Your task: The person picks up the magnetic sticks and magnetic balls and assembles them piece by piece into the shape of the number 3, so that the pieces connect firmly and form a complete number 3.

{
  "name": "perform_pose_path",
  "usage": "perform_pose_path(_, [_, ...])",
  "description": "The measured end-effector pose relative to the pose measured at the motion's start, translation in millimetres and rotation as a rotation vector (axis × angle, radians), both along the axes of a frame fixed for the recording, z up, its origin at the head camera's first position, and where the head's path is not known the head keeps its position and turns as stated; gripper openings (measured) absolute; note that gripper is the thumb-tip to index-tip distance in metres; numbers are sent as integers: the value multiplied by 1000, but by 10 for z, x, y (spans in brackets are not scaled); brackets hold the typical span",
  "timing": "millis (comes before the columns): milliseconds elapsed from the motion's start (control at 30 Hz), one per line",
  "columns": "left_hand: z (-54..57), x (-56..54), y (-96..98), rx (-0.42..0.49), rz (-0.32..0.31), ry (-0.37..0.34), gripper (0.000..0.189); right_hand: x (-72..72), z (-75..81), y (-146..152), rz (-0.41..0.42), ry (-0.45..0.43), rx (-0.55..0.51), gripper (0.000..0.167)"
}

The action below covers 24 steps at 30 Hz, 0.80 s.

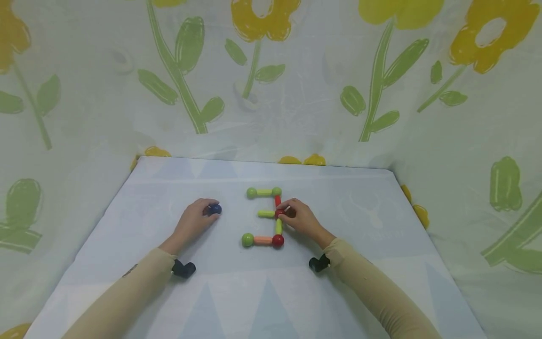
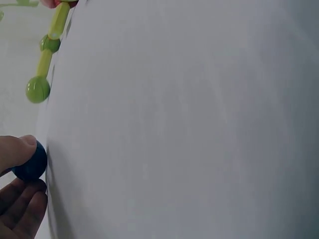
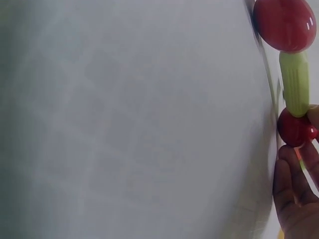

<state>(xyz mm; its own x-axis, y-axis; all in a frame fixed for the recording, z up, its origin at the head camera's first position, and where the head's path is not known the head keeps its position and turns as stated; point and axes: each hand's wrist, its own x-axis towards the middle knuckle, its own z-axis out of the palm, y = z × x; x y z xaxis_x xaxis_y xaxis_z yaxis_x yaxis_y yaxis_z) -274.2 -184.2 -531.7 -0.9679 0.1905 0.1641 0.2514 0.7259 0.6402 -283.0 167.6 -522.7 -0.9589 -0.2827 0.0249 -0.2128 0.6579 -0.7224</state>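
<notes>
Between the thumb and fingers of my left hand is a blue ball, close over the table left of a figure of balls and rods. My right hand pinches the figure's middle red ball, partly covered by fingertips. From this ball a yellow-green rod points left, its far end bare. A red rod runs up to a green ball, joined by another yellow-green rod to a green ball. Below, a yellow-green rod meets a red ball; an orange rod links that to a green ball.
The figure lies flat on a table with a pale, patterned cover. A flower-printed curtain hangs behind the table and along both sides. Black camera mounts sit at both wrists, low over the tabletop.
</notes>
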Motion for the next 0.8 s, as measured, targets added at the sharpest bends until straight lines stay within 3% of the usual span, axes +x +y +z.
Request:
perform_pose_path(167, [4,-1,148,32,-9,-36,45,-8,-9,1,2,-4,2,20])
perform_pose_path(500, [-47,-32,355,55,-75,-29,44,-8,-2,0,1,-21,-18,19])
perform_pose_path(800, [-16,-47,574,67,-82,-84,45,-9,-6,-6,17,4,-15,20])
